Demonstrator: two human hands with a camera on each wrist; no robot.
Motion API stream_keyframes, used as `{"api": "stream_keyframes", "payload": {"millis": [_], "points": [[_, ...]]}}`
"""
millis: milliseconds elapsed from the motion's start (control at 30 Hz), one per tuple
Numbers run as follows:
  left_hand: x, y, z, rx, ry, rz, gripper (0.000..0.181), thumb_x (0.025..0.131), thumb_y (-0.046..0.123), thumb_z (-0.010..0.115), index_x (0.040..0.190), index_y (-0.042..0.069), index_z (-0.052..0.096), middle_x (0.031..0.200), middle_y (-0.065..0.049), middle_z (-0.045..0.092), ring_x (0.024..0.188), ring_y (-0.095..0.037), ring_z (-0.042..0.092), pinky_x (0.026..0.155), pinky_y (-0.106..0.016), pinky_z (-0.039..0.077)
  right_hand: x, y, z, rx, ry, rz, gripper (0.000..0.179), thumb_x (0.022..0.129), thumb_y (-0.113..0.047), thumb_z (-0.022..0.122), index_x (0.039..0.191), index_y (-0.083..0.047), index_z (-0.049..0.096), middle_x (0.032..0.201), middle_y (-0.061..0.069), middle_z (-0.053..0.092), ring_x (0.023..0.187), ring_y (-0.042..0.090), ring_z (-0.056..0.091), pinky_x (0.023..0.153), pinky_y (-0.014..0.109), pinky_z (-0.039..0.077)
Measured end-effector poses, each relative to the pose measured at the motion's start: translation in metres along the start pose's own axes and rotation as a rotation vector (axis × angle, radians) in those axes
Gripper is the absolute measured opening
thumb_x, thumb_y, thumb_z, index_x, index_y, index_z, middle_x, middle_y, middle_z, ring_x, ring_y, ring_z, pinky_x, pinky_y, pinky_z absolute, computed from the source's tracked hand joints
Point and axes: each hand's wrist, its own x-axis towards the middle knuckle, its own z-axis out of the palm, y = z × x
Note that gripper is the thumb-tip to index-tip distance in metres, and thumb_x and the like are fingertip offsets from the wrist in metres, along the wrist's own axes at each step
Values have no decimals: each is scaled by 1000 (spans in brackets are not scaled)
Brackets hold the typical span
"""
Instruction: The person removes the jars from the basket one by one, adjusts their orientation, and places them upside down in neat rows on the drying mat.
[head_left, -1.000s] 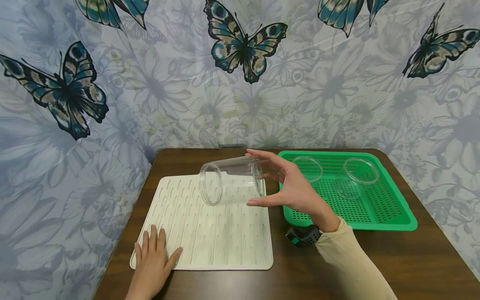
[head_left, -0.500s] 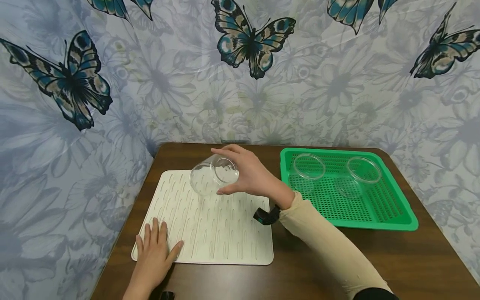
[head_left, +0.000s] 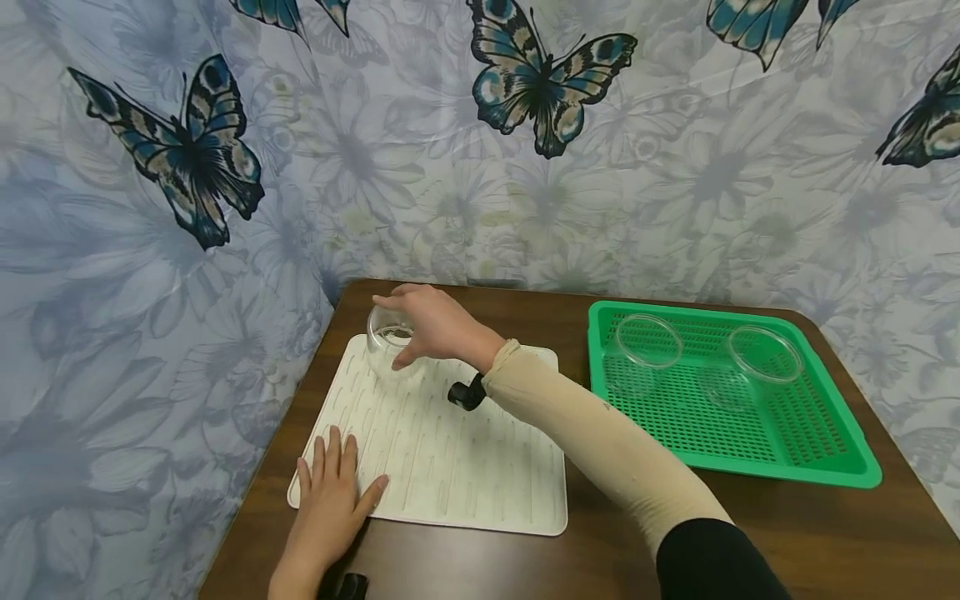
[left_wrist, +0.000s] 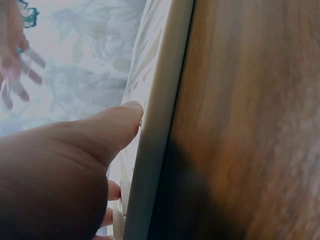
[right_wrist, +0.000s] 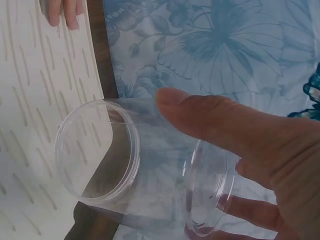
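Wooden desk (head_left: 465, 567) bearing green basket (head_left: 787, 475) along the right edge, white mat (head_left: 465, 467) beside the left. Left hand (head_left: 330, 504) spread on the mat's near left corner. Right hand (head_left: 444, 327) curled round a clear cup (head_left: 381, 336) at the mat's far left corner, mat contact unclear. Two more transparent cups (head_left: 636, 368) inside the basket.
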Motion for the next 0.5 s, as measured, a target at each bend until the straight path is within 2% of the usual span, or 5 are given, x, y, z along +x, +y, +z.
{"api": "stream_keyframes", "payload": {"millis": [267,433,500], "points": [[-2,-6,9,-1,92,46,89,107,47,70,157,-19,38,168,-47,20,153,-73,14,116,-88,4,40,-21,16,-82,-21,10,100,80,-45,100,164,-18,53,162,5,57,149,27,52,114,33,48],[-2,-10,15,-16,126,63,87,109,47,67,159,-18,38,169,-45,20,154,-70,14,119,-85,2,58,-28,27,-148,-70,39,93,82,-49,98,160,-19,59,163,-6,55,139,22,61,104,26,54],[-2,-11,17,-11,136,72,87,110,49,64,160,-17,37,170,-44,19,155,-69,13,119,-85,1,63,-29,31,-163,-90,56,91,83,-50,97,160,-19,59,162,-7,56,134,20,64,101,25,55]]}}
